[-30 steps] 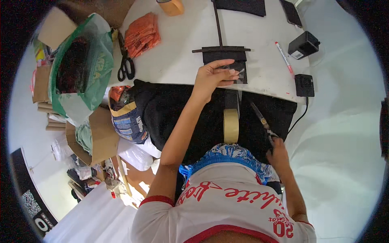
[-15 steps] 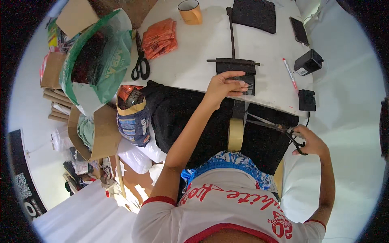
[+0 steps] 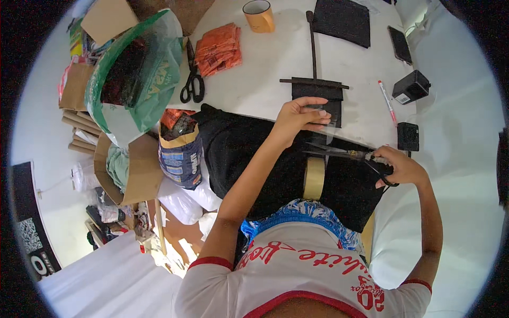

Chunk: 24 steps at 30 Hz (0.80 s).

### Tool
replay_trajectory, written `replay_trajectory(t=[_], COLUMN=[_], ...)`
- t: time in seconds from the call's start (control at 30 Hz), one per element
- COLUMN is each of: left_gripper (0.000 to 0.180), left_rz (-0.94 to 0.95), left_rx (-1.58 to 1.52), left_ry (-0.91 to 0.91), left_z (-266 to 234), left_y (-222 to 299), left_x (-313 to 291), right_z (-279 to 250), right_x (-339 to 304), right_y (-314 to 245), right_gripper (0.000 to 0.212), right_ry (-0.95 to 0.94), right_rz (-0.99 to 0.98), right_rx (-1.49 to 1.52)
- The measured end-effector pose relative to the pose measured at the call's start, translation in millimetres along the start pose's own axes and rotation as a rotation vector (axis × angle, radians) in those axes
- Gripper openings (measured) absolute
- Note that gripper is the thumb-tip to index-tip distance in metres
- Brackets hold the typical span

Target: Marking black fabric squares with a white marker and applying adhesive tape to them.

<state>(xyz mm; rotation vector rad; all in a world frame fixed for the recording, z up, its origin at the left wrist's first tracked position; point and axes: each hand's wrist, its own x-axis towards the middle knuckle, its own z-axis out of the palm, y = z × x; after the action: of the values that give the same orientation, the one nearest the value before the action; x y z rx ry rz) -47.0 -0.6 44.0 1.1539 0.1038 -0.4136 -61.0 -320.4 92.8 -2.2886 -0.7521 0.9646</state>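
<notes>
My left hand [image 3: 305, 119] pinches the end of a strip of clear tape [image 3: 330, 137] between thumb and fingers, over the table's near edge. The strip runs down toward a wide tape roll [image 3: 314, 177] standing on the black cloth [image 3: 233, 143] over my lap. My right hand [image 3: 402, 168] grips black-handled scissors [image 3: 352, 154]. Their parted blades point left and lie across the strip just above the roll; whether they touch it I cannot tell. Just beyond my left hand lies a flat black piece [image 3: 318, 89] with a dark T-shaped rod [image 3: 314, 53] on it.
On the white table [image 3: 254, 63] are orange packets [image 3: 218, 49], a second pair of scissors [image 3: 192, 79], a yellow mug [image 3: 259, 17], folded black cloth [image 3: 342, 21], a phone [image 3: 399, 45], a marker [image 3: 387, 100] and black adapters [image 3: 411, 87]. Bags and a cardboard box [image 3: 140, 172] crowd the left.
My right hand has moved up and left, bringing the scissor blades level across the tape strip. My left hand keeps its pinch. The whole view has shifted slightly.
</notes>
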Motion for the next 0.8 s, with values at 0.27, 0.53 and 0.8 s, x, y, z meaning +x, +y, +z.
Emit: replay_trajectory(t=[0.27, 0.53, 0.8], left_gripper=[0.031, 0.030, 0.040], left_rz=[-0.007, 0.126, 0.039], left_rx=[-0.011, -0.036, 0.028], left_ry=[0.009, 0.093, 0.000], left_z=[2, -5, -8], left_y=[-4, 12, -10], left_x=[2, 1, -12], right_z=[0, 69, 163], right_x=[5, -5, -41], right_y=[6, 32, -2], right_gripper=[0.059, 0.041, 0.040], right_ry=[0.035, 0.132, 0.358], right_rz=[-0.044, 0.087, 0.440], right_rx=[-0.038, -0.040, -0.106])
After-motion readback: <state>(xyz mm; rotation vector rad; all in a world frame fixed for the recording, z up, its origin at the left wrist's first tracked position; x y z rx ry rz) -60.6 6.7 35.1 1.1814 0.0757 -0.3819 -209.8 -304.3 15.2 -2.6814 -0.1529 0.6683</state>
